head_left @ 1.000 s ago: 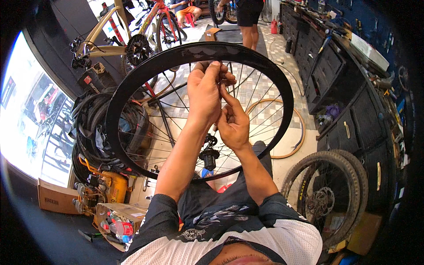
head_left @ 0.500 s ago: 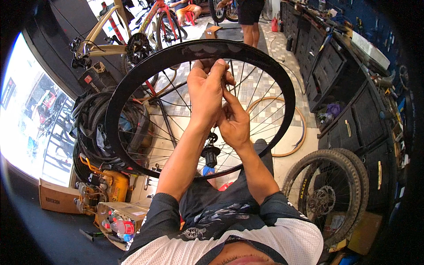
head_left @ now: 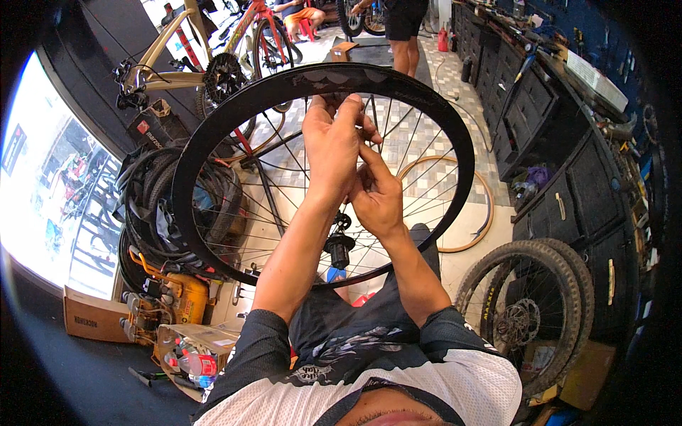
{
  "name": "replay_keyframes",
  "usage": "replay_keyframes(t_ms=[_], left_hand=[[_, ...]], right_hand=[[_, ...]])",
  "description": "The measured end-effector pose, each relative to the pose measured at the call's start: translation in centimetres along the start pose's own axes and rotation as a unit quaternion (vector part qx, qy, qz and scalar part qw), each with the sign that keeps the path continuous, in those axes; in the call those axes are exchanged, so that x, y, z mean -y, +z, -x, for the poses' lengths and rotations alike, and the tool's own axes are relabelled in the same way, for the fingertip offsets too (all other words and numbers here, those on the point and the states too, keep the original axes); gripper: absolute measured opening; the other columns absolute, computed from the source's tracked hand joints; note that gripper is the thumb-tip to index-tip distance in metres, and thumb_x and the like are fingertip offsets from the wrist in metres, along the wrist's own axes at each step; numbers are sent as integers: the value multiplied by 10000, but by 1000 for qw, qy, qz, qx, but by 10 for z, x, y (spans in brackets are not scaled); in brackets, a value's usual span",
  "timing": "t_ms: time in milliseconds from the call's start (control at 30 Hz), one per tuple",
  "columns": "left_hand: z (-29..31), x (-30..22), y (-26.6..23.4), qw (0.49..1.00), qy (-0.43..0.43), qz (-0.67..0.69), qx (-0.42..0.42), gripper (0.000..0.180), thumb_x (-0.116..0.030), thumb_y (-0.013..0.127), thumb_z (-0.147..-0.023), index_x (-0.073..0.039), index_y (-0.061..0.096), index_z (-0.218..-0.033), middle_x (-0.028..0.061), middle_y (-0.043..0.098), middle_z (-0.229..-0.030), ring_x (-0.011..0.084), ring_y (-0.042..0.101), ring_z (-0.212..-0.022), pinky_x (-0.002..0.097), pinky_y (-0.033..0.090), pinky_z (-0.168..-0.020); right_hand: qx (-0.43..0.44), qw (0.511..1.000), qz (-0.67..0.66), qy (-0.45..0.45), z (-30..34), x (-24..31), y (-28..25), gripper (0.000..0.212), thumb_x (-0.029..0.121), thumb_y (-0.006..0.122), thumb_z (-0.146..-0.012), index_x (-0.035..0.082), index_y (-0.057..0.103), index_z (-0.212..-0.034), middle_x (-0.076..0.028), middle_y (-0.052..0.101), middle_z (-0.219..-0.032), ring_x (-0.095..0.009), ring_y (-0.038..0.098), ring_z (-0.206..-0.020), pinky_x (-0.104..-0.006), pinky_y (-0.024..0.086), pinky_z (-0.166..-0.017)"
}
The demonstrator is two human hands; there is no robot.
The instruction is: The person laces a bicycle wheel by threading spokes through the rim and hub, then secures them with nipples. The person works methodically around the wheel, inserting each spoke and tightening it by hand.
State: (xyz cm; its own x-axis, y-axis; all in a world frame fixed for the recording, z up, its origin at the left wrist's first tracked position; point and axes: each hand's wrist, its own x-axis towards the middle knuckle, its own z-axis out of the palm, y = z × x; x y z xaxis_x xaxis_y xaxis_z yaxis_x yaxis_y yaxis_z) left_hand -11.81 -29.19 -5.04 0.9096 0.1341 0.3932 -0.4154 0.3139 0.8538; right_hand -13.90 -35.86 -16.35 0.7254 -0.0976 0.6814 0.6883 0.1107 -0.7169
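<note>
Inside the upper half of a black bicycle wheel [head_left: 323, 79], my two hands meet, one above the other. My left hand [head_left: 331, 153] is the higher one, its back toward me and its fingers curled in close together. Its thumb [head_left: 349, 108] points up, the tip just below the inner edge of the rim. The fingertips are bunched beyond the thumb and partly hidden, so I cannot tell whether they grip anything or merely touch it.

My right hand [head_left: 378, 204] sits lower and to the right, just beside my left wrist. Its index finger [head_left: 376, 162] reaches up to the underside of my left hand, while the other fingers fold toward the palm. The hand is mostly closed, but whatever may lie between thumb and fingers is covered, and I cannot tell what it holds.

The wheel stands tilted in front of me, its lower edge near my lap, with thin dark spokes [head_left: 398, 128] fanning out around my hands. Its dark hub [head_left: 339, 250] shows below them, between my left forearm [head_left: 290, 248] and my right forearm [head_left: 413, 275]. Both forearms pass over the lower part of the rim. Behind the wheel, to the right, a tan-edged tyre [head_left: 489, 206] lies on the floor.
</note>
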Motion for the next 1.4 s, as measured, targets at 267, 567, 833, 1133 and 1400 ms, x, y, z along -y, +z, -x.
replay_keyframes(t_ms=[267,567,833,1133,1400], left_hand=[[0,-4,2,1000,-17,4,-3,187,-148,578,-1047,38,588,-1038,126,661,-894,164,623,-657,326,571,-539],[-1,-6,0,999,-29,13,11,187,-149,653,-1012,12,564,-1047,85,614,-830,158,617,-635,334,588,-538],[-2,-5,3,1000,-13,5,-14,185,-152,636,-1019,23,578,-1017,95,623,-789,169,605,-575,331,577,-527],[-3,-3,2,1000,-1,-23,-7,195,-159,598,-1042,36,595,-1039,99,631,-778,178,613,-567,316,561,-515],[2,-9,6,999,-18,-37,-5,163,-129,612,-1032,32,601,-1058,103,644,-841,161,614,-598,321,593,-530]], right_hand=[[2,1000,12,13,1,0,-1,633,-45,682,-882,54,556,-1494,-99,652,-722,-105,640,-631,-300,512,-602],[5,999,45,-11,-6,9,-3,613,15,720,-889,48,562,-1480,-96,641,-680,-117,639,-608,-305,515,-605],[22,999,35,-6,-6,9,-3,582,-24,707,-920,21,545,-1477,-29,622,-722,-83,602,-646,-262,482,-608],[13,1000,25,12,-6,7,-2,636,25,736,-889,79,557,-1497,-106,678,-709,-152,679,-621,-323,539,-629],[16,999,39,18,-6,5,-4,628,13,724,-894,82,561,-1496,-112,676,-712,-140,673,-617,-322,530,-609]])
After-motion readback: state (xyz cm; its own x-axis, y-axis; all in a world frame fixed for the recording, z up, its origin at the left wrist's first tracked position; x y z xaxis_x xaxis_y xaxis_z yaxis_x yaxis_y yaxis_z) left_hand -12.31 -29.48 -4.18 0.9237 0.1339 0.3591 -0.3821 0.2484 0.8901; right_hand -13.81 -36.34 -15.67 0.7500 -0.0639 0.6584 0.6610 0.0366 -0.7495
